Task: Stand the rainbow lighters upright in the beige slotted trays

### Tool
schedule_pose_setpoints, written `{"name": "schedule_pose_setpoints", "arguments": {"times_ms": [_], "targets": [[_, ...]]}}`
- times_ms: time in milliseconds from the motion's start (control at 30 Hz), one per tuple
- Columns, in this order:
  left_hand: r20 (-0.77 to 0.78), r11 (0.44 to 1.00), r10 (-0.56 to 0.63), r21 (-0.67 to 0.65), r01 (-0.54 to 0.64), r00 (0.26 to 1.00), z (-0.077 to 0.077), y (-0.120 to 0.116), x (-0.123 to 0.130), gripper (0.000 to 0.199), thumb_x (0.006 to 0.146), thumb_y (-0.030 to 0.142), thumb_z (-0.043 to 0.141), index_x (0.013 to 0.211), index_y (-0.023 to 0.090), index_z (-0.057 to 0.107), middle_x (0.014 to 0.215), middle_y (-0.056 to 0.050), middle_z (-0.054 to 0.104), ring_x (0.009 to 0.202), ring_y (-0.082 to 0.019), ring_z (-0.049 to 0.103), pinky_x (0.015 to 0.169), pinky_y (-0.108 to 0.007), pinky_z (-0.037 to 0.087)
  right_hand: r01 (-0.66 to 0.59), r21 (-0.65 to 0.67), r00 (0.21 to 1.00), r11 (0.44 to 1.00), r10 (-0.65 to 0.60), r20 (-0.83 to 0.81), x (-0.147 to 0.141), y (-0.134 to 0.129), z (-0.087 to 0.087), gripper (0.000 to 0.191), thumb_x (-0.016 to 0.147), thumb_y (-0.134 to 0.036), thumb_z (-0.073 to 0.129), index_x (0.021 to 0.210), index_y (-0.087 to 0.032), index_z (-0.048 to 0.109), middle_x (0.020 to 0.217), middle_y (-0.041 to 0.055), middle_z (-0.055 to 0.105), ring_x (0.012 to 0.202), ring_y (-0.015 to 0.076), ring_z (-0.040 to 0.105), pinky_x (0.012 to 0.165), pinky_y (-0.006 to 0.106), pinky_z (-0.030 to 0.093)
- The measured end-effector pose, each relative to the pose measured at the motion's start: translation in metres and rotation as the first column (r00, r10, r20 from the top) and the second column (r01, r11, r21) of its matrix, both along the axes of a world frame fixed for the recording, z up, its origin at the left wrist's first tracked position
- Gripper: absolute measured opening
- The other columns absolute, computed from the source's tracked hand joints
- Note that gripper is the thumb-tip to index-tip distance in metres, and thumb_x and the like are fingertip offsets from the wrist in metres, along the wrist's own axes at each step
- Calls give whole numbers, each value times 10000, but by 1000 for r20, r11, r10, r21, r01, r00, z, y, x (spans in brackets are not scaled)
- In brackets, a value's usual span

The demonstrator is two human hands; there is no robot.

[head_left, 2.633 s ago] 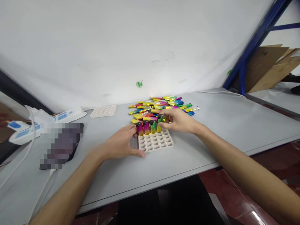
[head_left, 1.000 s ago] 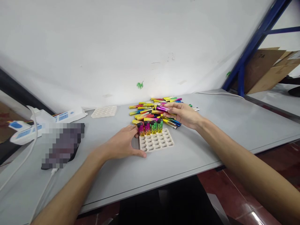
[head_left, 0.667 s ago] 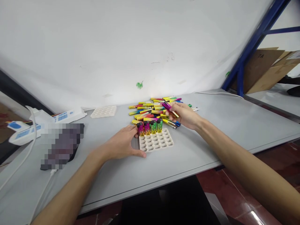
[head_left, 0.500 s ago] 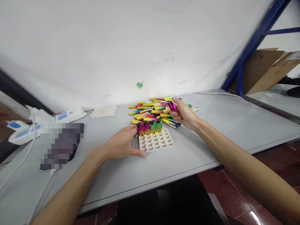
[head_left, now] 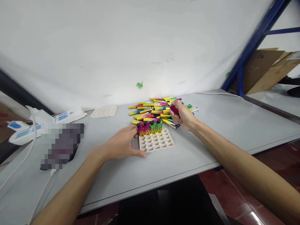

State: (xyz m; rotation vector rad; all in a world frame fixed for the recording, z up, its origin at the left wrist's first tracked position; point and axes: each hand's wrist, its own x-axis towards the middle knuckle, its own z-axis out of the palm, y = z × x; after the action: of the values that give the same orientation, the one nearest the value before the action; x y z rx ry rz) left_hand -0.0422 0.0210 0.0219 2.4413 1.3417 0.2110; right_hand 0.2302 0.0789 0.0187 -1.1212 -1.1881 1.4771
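Purple lighter (head_left: 174, 109) mostly hidden in R hand (head_left: 182, 115).

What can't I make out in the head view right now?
All in the head view:
Held lighter: mostly covered by the right hand.
Cream tray: far left corner behind the left hand and standing lighters.
Lighter pile: overlaps hide the count.
Dark object: surface pixelated.
Right forearm: cut off by frame edge.

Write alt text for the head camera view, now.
Right hand grips a magenta lighter over a pile of colorful lighters; left hand braces a white slotted tray on a gray table, four lighters upright in its far row.
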Motion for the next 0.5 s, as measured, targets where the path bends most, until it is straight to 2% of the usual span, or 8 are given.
{"name": "schedule_pose_setpoints", "arguments": {"times_ms": [167,367,500], "targets": [[-29,1000,3,-10,-3,1000,1,-1,0,725,600,768,726,1053,212,621,1061,-89,617,1016,-314,589,884,-426,486,6,-12,999,1000,-7,-53,-1,-3,4,484,869,-552,488,538,-213,392,430,-78,219,384,61,109,384,239,94],[-28,1000,7,-17,-8,1000,3,-1,1,698,600,767,726,1019,219,619,1058,-83,618,1014,-315,593,884,-425,485,3,-11,1000,1000,-3,-12,0,0,0,442,886,-474,461,534,-216,388,418,-71,214,383,69,111,380,244,106],[-49,1000,1,-13,-2,999,2,-1,0,728,606,779,715,1039,205,607,1076,-93,610,1030,-318,589,887,-417,484,15,-24,999,1000,-16,-30,0,0,0,437,894,-522,479,602,-198,484,487,-60,284,412,75,159,385,242,141]]}}
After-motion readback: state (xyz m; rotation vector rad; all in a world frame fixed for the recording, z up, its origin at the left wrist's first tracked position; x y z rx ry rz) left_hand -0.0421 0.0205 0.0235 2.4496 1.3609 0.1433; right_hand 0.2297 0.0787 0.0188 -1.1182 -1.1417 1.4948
